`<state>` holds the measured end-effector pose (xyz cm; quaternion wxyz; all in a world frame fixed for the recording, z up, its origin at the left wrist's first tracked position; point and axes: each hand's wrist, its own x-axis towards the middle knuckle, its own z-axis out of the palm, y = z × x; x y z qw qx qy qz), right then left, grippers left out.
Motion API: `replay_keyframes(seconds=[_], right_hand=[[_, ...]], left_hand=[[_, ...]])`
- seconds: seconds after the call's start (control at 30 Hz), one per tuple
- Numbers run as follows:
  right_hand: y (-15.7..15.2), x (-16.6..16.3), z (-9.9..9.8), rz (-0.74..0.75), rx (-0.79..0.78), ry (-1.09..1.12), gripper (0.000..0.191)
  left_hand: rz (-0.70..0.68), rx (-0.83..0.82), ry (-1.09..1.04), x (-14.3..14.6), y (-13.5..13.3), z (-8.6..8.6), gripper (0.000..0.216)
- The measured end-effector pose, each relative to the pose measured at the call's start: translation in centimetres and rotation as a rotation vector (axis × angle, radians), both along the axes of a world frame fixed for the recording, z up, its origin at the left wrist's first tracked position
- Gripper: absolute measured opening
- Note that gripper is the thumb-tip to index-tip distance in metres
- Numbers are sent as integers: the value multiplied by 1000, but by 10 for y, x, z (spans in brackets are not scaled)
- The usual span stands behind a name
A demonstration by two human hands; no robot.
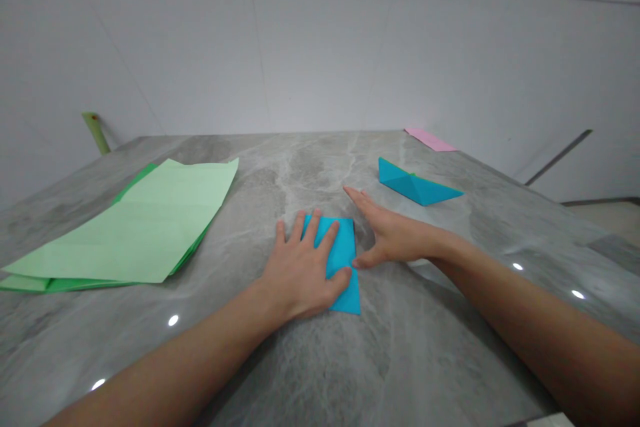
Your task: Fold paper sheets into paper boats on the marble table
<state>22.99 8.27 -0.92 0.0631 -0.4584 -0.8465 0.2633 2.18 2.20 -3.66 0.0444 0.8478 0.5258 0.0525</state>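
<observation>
A folded blue sheet of paper point(342, 247) lies flat in the middle of the grey marbled table. My left hand point(306, 270) rests on it with fingers spread, covering its left part. Just right of the sheet, my right hand point(387, 232) is held with thumb and fingers apart. Its thumb tip is at the sheet's right edge; whether it touches, I cannot tell. Beyond that hand sits a folded blue paper boat point(417, 185), tilted on the tabletop.
Light green sheets point(145, 223) lie stacked over darker green ones at the left. A pink paper point(430, 139) is at the far right table edge. The grey table point(280, 360) meets a white wall point(320, 47) at the back. Something white pokes in at the bottom right.
</observation>
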Motion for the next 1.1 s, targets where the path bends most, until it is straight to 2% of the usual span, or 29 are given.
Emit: replay_keyframes(seconds=[0.13, 0.27, 0.7, 0.87, 0.97, 1.1], right_hand=[[9, 6, -8, 3, 84, 67, 126], [14, 8, -11, -45, 90, 50, 124], [31, 15, -22, -69, 213, 135, 107], [40, 17, -22, -168, 281, 120, 98], [40, 17, -20, -211, 262, 99, 100], [33, 15, -19, -83, 165, 72, 117]], left_hand=[[1, -18, -1, -1, -1, 2, 79], [-11, -14, -18, -1, 0, 0, 78], [-15, -30, -39, -1, 0, 3, 72], [-33, -39, -42, -2, 1, 0, 71], [-30, -38, -43, -2, 1, 0, 71], [-34, -40, -39, -2, 1, 0, 72]])
